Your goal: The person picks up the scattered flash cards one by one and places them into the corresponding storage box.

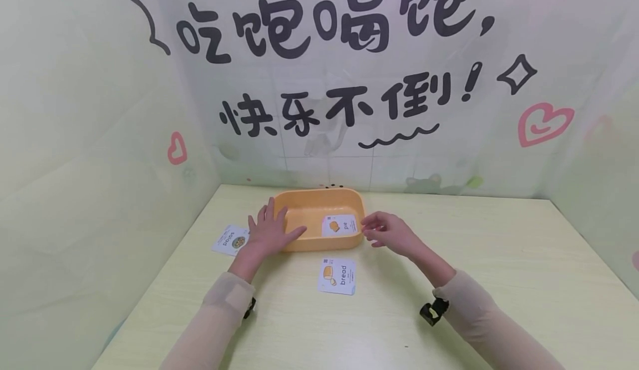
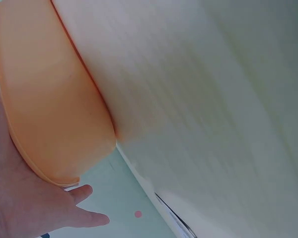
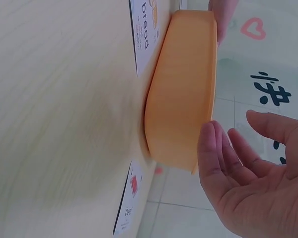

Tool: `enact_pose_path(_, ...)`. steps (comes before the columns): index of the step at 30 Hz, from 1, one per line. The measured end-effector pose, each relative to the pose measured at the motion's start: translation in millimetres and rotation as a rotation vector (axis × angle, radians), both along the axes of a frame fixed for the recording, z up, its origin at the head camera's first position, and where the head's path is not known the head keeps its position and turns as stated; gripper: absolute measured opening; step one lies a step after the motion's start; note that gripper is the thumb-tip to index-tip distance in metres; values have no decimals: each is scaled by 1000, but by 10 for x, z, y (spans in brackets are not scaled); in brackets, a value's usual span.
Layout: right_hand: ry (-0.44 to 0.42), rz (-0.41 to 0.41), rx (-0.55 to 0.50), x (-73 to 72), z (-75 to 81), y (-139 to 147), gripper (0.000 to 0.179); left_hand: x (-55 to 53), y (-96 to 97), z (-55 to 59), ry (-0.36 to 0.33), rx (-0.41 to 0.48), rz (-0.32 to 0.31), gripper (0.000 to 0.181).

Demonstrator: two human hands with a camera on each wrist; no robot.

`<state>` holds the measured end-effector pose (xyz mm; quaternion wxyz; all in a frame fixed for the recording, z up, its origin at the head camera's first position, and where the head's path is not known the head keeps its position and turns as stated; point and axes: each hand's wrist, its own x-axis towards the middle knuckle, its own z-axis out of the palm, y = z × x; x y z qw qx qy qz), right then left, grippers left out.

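Note:
An orange plastic basket [image 1: 324,243] stands near the back of the table, a "pie" card [image 1: 340,225] lying inside. Spread fingers of my left hand [image 1: 269,234] rest over its left end. In the left wrist view, that hand [image 2: 35,203] lies along the rim with straight fingers. My right hand [image 1: 391,234] is at the basket's right end, fingers loosely bent; in the right wrist view the fingertips [image 3: 207,131] meet or nearly meet the rim, and no card shows in the hand. A "bread" card [image 1: 338,275] lies in front of the basket.
Left of the basket lies a "salad" card [image 1: 229,239], partly behind the left hand. The right wrist view shows another card [image 3: 129,198] with a red picture on the table, near the basket's right end. A printed curtain [image 1: 324,165] bounds the table's back.

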<state>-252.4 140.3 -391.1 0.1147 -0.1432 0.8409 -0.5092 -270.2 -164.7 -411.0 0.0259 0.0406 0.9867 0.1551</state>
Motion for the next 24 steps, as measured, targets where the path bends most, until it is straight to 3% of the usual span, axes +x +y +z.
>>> enact_pose_path(7,-1,46,44,25,-29,-15,27,-14,-2,-9,-3,-7,2,92)
enact_pose_path(13,58,125,106,36,-58,-30,23,-13,-2,-10,-3,-1,1,92)
enact_pose_path(24,35,257,211,117,-65,-83,42,-27,-10,-32,7,-6,0,92)
